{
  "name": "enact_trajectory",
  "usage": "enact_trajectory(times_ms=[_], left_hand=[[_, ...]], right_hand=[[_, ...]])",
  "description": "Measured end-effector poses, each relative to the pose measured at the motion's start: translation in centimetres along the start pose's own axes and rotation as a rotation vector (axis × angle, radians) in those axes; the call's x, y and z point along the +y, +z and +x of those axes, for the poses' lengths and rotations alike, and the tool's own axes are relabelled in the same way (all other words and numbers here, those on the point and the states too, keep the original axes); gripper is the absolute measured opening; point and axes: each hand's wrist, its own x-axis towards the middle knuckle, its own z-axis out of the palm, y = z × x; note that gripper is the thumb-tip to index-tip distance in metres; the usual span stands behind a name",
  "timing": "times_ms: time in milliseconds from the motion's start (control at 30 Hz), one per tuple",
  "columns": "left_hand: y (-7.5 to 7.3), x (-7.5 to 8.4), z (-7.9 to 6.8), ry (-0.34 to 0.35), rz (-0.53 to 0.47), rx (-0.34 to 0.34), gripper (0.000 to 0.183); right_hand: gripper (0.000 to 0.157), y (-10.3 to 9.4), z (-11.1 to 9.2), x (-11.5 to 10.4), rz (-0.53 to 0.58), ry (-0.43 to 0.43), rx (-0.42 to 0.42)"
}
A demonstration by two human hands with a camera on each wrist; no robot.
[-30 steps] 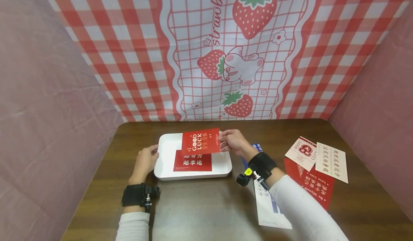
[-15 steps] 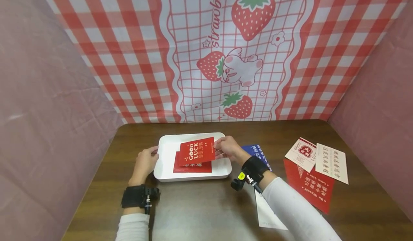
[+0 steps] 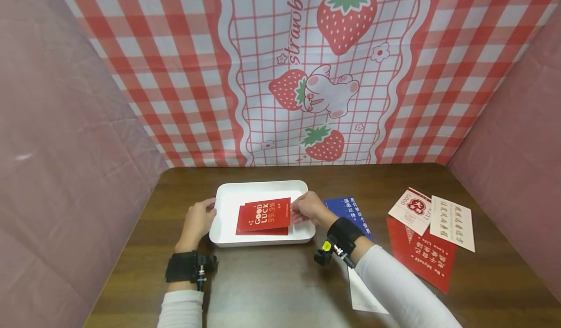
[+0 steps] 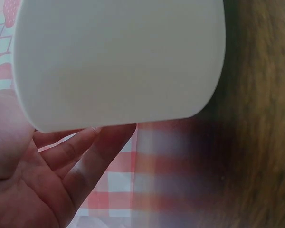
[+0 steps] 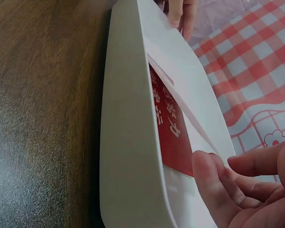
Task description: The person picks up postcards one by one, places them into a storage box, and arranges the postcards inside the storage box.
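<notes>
A white rectangular tray (image 3: 225,206) lies on the table, and a red card (image 5: 175,142) with white characters rests flat in it. My right hand (image 3: 312,207) pinches the right edge of a second red card (image 3: 268,214), printed "GOOD LUCK 99.9%". That card is tilted low inside the tray and covers most of the lower one in the head view. In the right wrist view it shows nearly edge-on, its pale underside leading to my thumb and fingertips. My left hand (image 3: 197,221) grips the tray's left end, fingers at the rim in the left wrist view.
On the right lie a red card (image 3: 422,257), a white card with a red emblem (image 3: 412,210) and a cream card (image 3: 452,223), overlapping. A blue and white card (image 3: 346,210) lies partly under my right forearm. A strawberry-patterned cloth (image 3: 324,99) hangs behind the wooden table (image 3: 263,289).
My right hand has brought the "GOOD LUCK" card down and slightly left, over the card in the tray. The left hand and tray have stayed in place.
</notes>
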Motion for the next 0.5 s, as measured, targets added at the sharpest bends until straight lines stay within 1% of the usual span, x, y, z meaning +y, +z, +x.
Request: enact_trajectory(times_ms=[133, 300, 400, 500], left_hand=[[0.03, -0.01, -0.01, -0.001, -0.006, -0.002, 0.043], [0.02, 0.0, -0.01, -0.001, -0.002, 0.008, 0.042], [0.01, 0.04, -0.01, -0.004, 0.001, 0.012, 0.042], [0.02, 0.09, 0.01, -0.004, 0.002, 0.013, 0.042]], right_hand=[[0.022, -0.07, 0.11, 0.2, -0.054, -0.006, 0.012], [0.025, -0.21, -0.14, -0.07, -0.136, -0.038, 0.007], [0.025, -0.35, -0.31, -0.24, -0.17, -0.073, -0.019], [0.024, -0.45, -0.44, -0.24, -0.243, -0.133, -0.054]])
